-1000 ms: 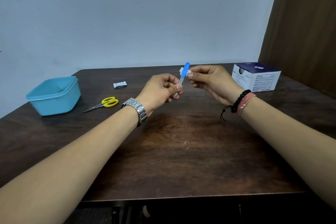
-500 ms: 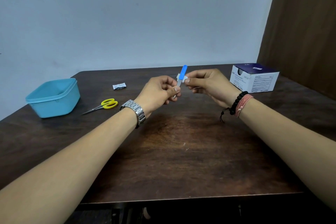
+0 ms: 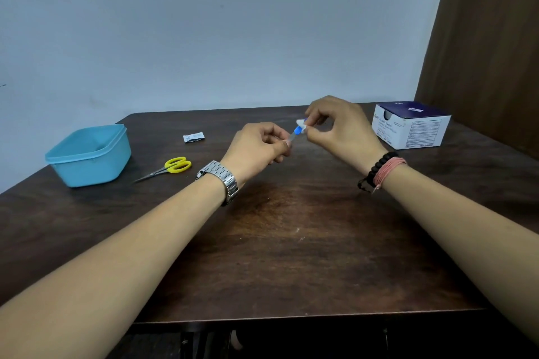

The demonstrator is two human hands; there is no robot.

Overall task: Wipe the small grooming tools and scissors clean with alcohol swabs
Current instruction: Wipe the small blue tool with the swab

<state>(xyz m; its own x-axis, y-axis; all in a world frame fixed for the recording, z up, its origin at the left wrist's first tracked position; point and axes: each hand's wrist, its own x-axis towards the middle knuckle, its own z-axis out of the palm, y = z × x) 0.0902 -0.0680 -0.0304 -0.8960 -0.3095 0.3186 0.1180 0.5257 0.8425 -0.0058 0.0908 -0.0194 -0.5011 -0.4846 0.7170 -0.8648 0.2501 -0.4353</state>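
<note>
At the far left of the dark wooden table point(image 3: 291, 256) sits the light-blue square plastic tub point(image 3: 89, 154), and just to its right lie the small yellow-handled scissors point(image 3: 172, 167), flat and untouched, with a torn white swab wrapper point(image 3: 193, 137) a little behind them; none of these has shifted over the last second. Toward the centre, the left hand point(image 3: 256, 150), wearing a steel watch, is closed in a pinch on the lower metal end of the slim blue-handled grooming tool point(image 3: 296, 132), held above the table. What has changed is the swab: a second ago the folded white alcohol swab point(image 3: 301, 125) sat below the blue tip, which stood clear above the fingers, and now the right hand point(image 3: 341, 128) has slid it up so that it covers the tip, thumb and forefinger squeezing it around the handle. That suggests the handle stroke is nearly finished, with the scissors likely left to wipe. At the far right stands the white-and-navy cardboard swab box point(image 3: 411, 128).
</note>
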